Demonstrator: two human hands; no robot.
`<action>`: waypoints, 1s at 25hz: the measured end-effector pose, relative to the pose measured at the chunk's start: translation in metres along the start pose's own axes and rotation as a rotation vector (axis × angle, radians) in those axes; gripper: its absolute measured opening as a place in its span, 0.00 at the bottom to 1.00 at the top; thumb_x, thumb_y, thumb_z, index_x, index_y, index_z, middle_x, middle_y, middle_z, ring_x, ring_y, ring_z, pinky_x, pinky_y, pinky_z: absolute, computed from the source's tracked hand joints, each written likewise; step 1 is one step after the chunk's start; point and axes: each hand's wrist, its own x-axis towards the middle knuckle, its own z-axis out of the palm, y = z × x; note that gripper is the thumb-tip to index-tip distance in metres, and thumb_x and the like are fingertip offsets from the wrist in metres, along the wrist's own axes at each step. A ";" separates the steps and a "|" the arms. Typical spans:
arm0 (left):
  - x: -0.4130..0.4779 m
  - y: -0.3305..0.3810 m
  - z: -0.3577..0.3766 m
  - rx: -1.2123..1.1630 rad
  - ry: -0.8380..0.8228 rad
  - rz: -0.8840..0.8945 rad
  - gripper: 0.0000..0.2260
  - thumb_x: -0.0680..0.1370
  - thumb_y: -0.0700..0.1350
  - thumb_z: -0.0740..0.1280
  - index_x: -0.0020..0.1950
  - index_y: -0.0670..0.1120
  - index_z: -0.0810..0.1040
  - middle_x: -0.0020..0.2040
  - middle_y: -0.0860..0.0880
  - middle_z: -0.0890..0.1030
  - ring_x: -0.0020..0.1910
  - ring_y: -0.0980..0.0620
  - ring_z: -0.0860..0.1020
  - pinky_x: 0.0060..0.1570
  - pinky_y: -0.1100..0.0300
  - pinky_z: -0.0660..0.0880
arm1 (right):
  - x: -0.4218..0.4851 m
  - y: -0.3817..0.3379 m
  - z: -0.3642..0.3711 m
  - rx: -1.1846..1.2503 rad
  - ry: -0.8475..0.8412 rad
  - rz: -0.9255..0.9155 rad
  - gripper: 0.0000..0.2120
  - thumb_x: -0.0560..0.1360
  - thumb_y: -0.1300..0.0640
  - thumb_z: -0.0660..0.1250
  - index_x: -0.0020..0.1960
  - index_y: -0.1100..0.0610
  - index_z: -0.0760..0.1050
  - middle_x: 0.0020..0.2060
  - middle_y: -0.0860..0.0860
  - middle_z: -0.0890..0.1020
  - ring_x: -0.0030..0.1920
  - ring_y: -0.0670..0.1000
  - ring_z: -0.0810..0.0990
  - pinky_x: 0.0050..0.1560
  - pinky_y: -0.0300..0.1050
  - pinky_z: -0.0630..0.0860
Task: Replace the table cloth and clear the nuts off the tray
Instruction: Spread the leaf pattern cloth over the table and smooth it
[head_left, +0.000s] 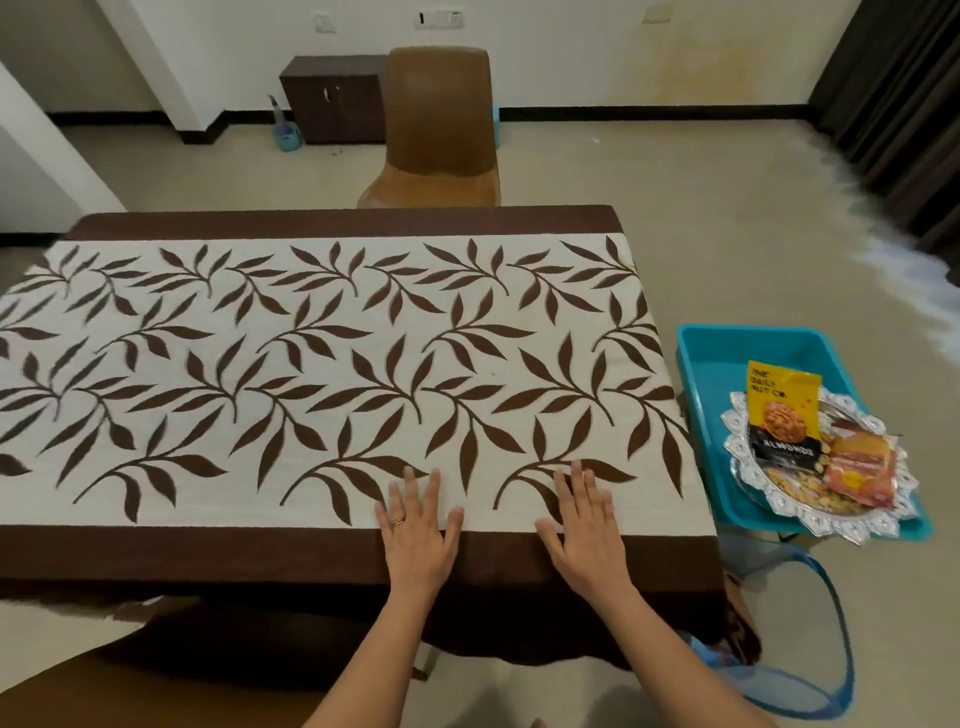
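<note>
A cream table cloth (332, 374) with brown leaf prints and dark brown borders lies spread over the table. My left hand (418, 535) and my right hand (587, 530) press flat on its near edge, fingers straight and spread, side by side. To the right of the table, a silver tray (748, 467) with a scalloped rim sits in a teal tub (727, 358). On the tray stand a yellow-and-black almonds packet (782, 415) and a red-orange packet (862, 475), with loose nuts (795, 491) beside them.
A brown chair (436, 130) stands at the table's far side, with a dark cabinet (332, 98) against the wall behind it. A blue plastic bag (800, 634) hangs below the tub at the table's right corner. Dark curtains (904, 114) hang at the far right.
</note>
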 end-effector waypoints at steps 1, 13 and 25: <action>0.003 -0.011 -0.001 0.010 -0.007 -0.034 0.30 0.80 0.64 0.46 0.78 0.57 0.41 0.80 0.47 0.41 0.78 0.44 0.41 0.74 0.43 0.37 | 0.001 0.000 0.004 -0.030 -0.010 0.020 0.33 0.80 0.37 0.44 0.78 0.50 0.35 0.77 0.50 0.35 0.75 0.49 0.31 0.74 0.49 0.31; 0.018 -0.075 -0.031 -0.110 0.095 -0.112 0.28 0.81 0.62 0.47 0.79 0.55 0.48 0.80 0.48 0.45 0.78 0.46 0.43 0.75 0.47 0.40 | 0.010 -0.087 0.018 0.081 0.036 -0.123 0.32 0.81 0.43 0.48 0.78 0.54 0.38 0.78 0.53 0.39 0.77 0.50 0.34 0.77 0.51 0.40; 0.024 -0.278 -0.071 -0.061 0.066 -0.400 0.28 0.80 0.63 0.44 0.79 0.58 0.42 0.80 0.44 0.45 0.78 0.42 0.44 0.74 0.41 0.40 | 0.008 -0.202 0.075 -0.086 -0.035 -0.210 0.36 0.79 0.35 0.45 0.79 0.52 0.39 0.78 0.51 0.39 0.77 0.50 0.37 0.76 0.52 0.39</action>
